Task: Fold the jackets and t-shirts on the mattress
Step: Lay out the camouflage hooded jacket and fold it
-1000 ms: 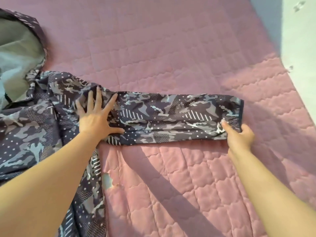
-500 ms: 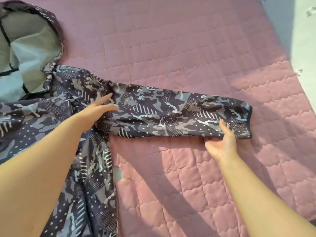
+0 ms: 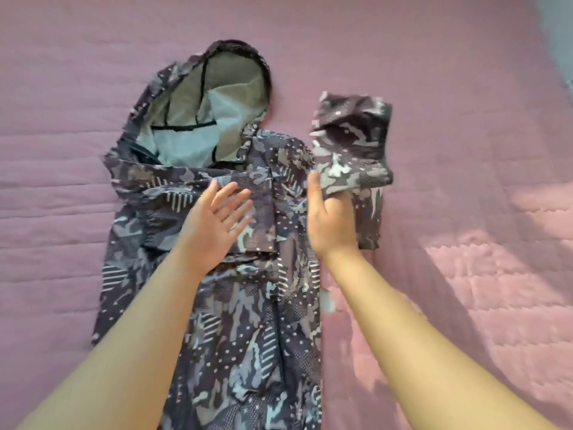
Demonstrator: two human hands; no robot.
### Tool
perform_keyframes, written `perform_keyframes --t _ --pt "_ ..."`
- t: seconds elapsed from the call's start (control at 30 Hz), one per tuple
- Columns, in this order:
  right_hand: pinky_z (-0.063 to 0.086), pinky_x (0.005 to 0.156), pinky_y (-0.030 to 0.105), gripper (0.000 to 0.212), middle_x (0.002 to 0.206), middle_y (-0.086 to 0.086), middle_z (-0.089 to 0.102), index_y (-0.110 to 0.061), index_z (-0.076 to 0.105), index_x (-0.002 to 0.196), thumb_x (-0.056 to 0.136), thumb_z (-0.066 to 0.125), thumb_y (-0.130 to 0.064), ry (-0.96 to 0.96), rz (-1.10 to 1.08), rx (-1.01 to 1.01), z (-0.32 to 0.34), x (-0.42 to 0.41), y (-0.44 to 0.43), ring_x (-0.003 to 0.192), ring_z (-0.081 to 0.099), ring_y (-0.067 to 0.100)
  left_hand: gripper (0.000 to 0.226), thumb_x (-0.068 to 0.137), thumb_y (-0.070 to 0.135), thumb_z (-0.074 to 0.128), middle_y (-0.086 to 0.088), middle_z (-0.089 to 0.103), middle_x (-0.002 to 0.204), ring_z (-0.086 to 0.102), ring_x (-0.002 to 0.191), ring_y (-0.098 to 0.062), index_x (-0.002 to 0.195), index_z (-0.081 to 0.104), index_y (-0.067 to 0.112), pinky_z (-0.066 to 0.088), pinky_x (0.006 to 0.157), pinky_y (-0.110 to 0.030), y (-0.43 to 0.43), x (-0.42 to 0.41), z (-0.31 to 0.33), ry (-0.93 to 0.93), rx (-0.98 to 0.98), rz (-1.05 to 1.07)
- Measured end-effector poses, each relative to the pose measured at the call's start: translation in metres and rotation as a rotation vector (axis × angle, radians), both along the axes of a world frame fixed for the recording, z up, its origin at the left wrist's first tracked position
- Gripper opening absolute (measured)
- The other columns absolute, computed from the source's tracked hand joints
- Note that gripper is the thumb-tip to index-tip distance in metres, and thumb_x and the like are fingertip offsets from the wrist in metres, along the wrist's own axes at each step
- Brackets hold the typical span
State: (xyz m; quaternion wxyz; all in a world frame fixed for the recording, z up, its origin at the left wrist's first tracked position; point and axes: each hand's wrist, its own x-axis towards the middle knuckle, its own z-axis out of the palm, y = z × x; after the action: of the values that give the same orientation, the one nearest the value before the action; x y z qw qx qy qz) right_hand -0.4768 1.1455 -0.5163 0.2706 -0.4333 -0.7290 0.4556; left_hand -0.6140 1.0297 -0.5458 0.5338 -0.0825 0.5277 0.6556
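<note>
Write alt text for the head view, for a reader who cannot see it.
The right hand holds a sleeve of the camouflage jacket folded up off the pink mattress; the open left hand is over its chest. The grey-lined hood lies open at the top.

No text, label, brand, number or sign can be read. The jacket (image 3: 248,336) bears only a camouflage print with dots and stripes, and the mattress (image 3: 465,88) bears only quilted stitching.

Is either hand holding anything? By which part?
Right hand grips the camo jacket by its sleeve, bunched and raised. Left hand open, holds nothing.
</note>
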Motion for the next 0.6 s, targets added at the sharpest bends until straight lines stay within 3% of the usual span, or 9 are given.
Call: perform_keyframes --t 0.07,0.17,0.2,0.27,0.33,0.4,0.5,0.53,0.6 --pt "0.033 0.110 0.043 0.038 0.120 0.002 0.060 -0.015 0.058 0.121 0.102 0.035 -0.040 -0.071 0.164 0.038 0.003 -0.052 -0.051 0.116 0.052 0.020 0.076 0.079 0.060 0.062 -0.007 0.061 0.132 0.057 0.124 -0.024 0.140 0.046 0.017 0.041 0.108 -0.043 -0.042 -0.035 0.013 0.002 0.078 0.042" --pt "0.020 0.114 0.044 0.042 0.132 0.015 0.057 -0.008 0.055 0.129 0.104 0.032 -0.033 -0.510 0.513 0.054 -0.001 -0.105 -0.112 0.128 0.043 0.032 0.104 0.058 0.066 0.077 -0.005 0.053 0.141 0.053 0.128 -0.025 0.145 0.039 0.022 0.044 0.105 -0.045 -0.084 -0.073 0.017 -0.038 0.215 -0.070" --pt "0.020 0.113 0.046 0.040 0.132 0.018 0.055 -0.008 0.054 0.129 0.103 0.033 -0.030 -0.589 0.653 0.041 -0.007 -0.124 -0.133 0.127 0.043 0.035 0.105 0.058 0.064 0.078 -0.004 0.051 0.143 0.052 0.128 -0.024 0.146 0.037 0.024 0.044 0.105 -0.044 -0.101 -0.089 0.014 -0.008 0.201 -0.135" --pt "0.026 0.110 0.046 0.036 0.130 0.018 0.055 -0.007 0.050 0.129 0.100 0.040 -0.026 -0.683 0.868 0.003 -0.021 -0.144 -0.156 0.123 0.046 0.036 0.103 0.061 0.047 0.085 -0.005 0.053 0.140 0.059 0.117 -0.024 0.148 0.033 0.027 0.046 0.099 -0.040 -0.117 -0.103 0.002 0.041 -0.019 -0.203" --pt "0.034 0.106 0.046 0.036 0.126 0.015 0.057 -0.007 0.052 0.126 0.094 0.049 -0.023 -0.746 1.000 0.030 -0.033 -0.157 -0.172 0.116 0.051 0.034 0.093 0.069 0.020 0.084 -0.005 0.060 0.124 0.063 0.102 -0.021 0.146 0.033 0.026 0.050 0.085 -0.033 -0.130 -0.113 -0.020 0.094 -0.325 -0.144" --pt "0.036 0.103 0.045 0.028 0.118 0.014 0.059 -0.008 0.054 0.113 0.090 0.052 -0.023 -0.803 1.052 0.076 -0.040 -0.160 -0.182 0.109 0.053 0.033 0.077 0.077 0.013 0.079 -0.008 0.063 0.118 0.064 0.093 -0.018 0.142 0.037 0.019 0.052 0.068 -0.028 -0.136 -0.120 -0.040 0.166 -0.462 -0.188" --pt "0.033 0.104 0.044 0.022 0.116 0.012 0.058 -0.010 0.053 0.108 0.090 0.051 -0.022 -0.844 1.049 0.200 -0.051 -0.147 -0.188 0.112 0.049 0.033 0.018 0.090 0.015 0.066 -0.010 0.066 0.098 0.060 0.075 -0.014 0.105 0.058 0.008 0.050 0.056 -0.023 -0.140 -0.131 -0.060 0.199 -0.505 -0.291" --pt "0.030 0.109 0.044 0.028 0.119 0.010 0.058 -0.011 0.053 0.116 0.090 0.052 -0.021 -0.821 1.030 0.255 -0.055 -0.140 -0.188 0.116 0.046 0.032 0.006 0.093 0.015 0.062 -0.009 0.065 0.094 0.059 0.074 -0.015 0.095 0.059 0.010 0.048 0.055 -0.022 -0.141 -0.133 -0.062 0.213 -0.491 -0.300" --pt "0.024 0.115 0.043 0.043 0.129 0.006 0.054 -0.014 0.050 0.130 0.087 0.054 -0.018 -0.678 0.978 0.381 -0.062 -0.128 -0.189 0.126 0.042 0.029 0.006 0.096 0.014 0.058 -0.011 0.064 0.096 0.057 0.078 -0.018 0.096 0.061 0.009 0.045 0.059 -0.028 -0.141 -0.141 -0.064 0.313 -0.458 -0.300"
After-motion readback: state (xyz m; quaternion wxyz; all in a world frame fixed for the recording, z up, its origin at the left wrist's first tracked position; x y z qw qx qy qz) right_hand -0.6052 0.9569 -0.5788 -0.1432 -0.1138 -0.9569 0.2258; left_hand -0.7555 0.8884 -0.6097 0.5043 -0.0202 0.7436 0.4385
